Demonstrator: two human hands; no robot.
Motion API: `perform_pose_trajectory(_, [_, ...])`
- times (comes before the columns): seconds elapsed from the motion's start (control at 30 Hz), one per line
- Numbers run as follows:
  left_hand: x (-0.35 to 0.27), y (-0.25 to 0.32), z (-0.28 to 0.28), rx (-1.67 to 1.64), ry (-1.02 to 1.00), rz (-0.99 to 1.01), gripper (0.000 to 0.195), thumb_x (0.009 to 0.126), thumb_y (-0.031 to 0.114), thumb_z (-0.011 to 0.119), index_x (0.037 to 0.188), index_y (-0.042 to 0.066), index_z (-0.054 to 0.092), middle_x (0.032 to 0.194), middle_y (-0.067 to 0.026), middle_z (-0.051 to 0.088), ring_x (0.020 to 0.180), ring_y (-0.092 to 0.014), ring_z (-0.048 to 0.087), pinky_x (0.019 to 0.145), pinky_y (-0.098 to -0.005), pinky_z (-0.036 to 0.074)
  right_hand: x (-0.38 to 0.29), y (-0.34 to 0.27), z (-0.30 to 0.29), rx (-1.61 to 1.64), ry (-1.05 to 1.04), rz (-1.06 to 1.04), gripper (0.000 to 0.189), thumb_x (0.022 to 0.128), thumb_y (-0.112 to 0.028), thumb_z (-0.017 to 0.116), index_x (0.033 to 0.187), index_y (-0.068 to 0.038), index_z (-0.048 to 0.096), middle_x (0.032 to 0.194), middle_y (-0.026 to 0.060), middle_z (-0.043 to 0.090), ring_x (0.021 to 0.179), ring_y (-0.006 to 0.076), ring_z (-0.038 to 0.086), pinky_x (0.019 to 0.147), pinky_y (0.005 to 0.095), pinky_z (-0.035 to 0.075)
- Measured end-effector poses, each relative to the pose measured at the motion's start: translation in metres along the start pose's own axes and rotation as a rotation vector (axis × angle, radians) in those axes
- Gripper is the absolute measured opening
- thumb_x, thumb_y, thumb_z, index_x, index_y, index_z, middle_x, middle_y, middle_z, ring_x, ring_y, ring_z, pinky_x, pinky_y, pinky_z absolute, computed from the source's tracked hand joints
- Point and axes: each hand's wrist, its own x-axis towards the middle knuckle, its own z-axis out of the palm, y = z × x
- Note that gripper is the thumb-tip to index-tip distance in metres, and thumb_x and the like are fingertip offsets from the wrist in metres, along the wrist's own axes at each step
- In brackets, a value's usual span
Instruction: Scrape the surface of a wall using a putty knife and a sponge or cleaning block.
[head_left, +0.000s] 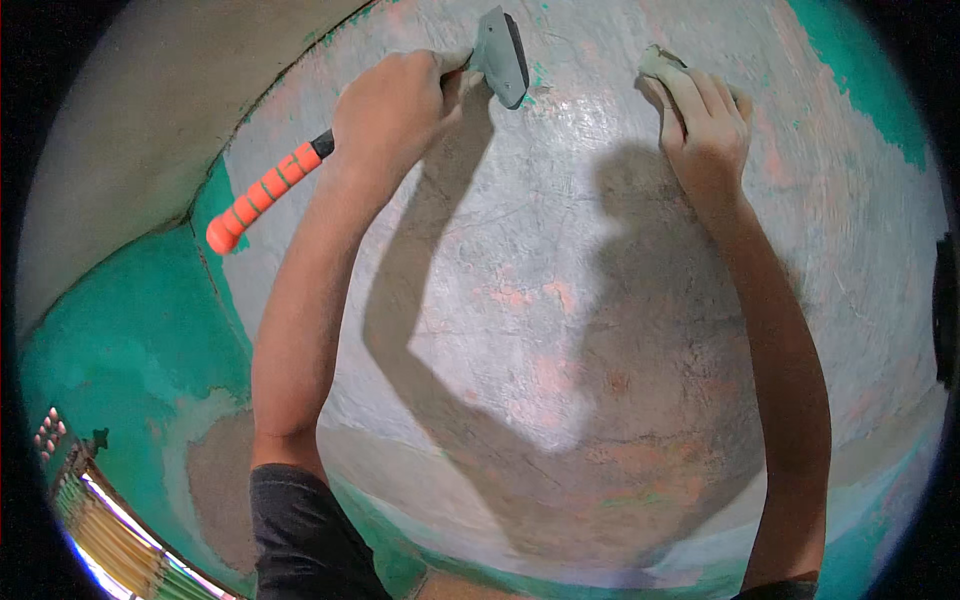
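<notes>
My left hand (397, 112) grips a long-handled wall scraper (504, 60), its grey head and dark blade edge held near the top of the wall. The orange ribbed grip (262, 199) of its handle sticks out below the wrist. My right hand (705, 112), higher on the right, is closed around a small pale pad or block (660, 61) against the wall. The wall (480, 255) is greyish white and rough, with pinkish patches and flecks of green paint. Shadows of my head and arms fall across it.
A plain beige surface (135, 135) meets the wall at the upper left. Green paint (120, 330) covers the adjoining wall at the left, with a bare brown patch (221, 487). A window with a striped curtain (112, 532) is at the lower left. A dark object (946, 307) stands at the right rim.
</notes>
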Motion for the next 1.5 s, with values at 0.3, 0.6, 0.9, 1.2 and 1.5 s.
perform_pose_trajectory(0.3, [-0.006, 0.004, -0.001, 0.123, 0.066, 0.033, 0.026, 0.089, 0.029, 0.06, 0.096, 0.006, 0.072, 0.079, -0.0187, 0.068, 0.072, -0.039, 0.067, 0.066, -0.0481, 0.054, -0.001, 0.004, 0.001, 0.019, 0.003, -0.025, 0.023, 0.084, -0.016, 0.07, 0.106, -0.015, 0.067, 0.095, -0.0016, 0.066, 0.087, 0.0183, 0.062, 0.079, 0.0362, 0.04])
perform_pose_trajectory(0.6, [-0.014, 0.004, 0.0, 0.022, 0.011, -0.021, 0.027, 0.091, 0.03, 0.06, 0.104, 0.008, 0.071, 0.082, -0.0222, 0.068, 0.076, -0.04, 0.067, 0.069, -0.0495, 0.054, -0.005, 0.006, 0.002, 0.024, -0.017, -0.019, 0.025, 0.083, -0.011, 0.068, 0.108, -0.015, 0.066, 0.098, -0.001, 0.066, 0.09, 0.0186, 0.062, 0.081, 0.0366, 0.04])
perform_pose_trajectory(0.9, [-0.019, 0.003, 0.005, -0.047, -0.034, -0.017, 0.03, 0.092, 0.028, 0.058, 0.115, 0.014, 0.071, 0.087, -0.0225, 0.068, 0.081, -0.042, 0.067, 0.074, -0.0494, 0.053, -0.003, 0.002, -0.002, 0.041, -0.048, -0.001, 0.025, 0.083, -0.009, 0.07, 0.108, -0.013, 0.068, 0.1, 0.0035, 0.067, 0.092, 0.023, 0.063, 0.081, 0.0369, 0.04])
perform_pose_trajectory(1.2, [-0.017, 0.001, 0.005, -0.015, -0.058, -0.055, 0.032, 0.093, 0.031, 0.055, 0.116, 0.014, 0.07, 0.087, -0.0241, 0.067, 0.081, -0.043, 0.066, 0.073, -0.0504, 0.052, -0.005, 0.011, 0.0, 0.017, -0.028, -0.036, 0.027, 0.082, -0.011, 0.068, 0.109, -0.015, 0.066, 0.099, -0.0005, 0.066, 0.09, 0.019, 0.063, 0.081, 0.0362, 0.04])
perform_pose_trajectory(1.5, [-0.057, -0.018, 0.011, -0.322, 0.108, -0.02, 0.034, 0.094, 0.03, 0.059, 0.114, 0.005, 0.069, 0.082, -0.0256, 0.065, 0.069, -0.036, 0.066, 0.064, -0.0462, 0.051, 0.018, -0.012, 0.007, 0.036, -0.089, 0.059, 0.023, 0.085, -0.013, 0.066, 0.108, -0.018, 0.067, 0.1, 0.0019, 0.067, 0.09, 0.022, 0.065, 0.08, 0.0376, 0.043])
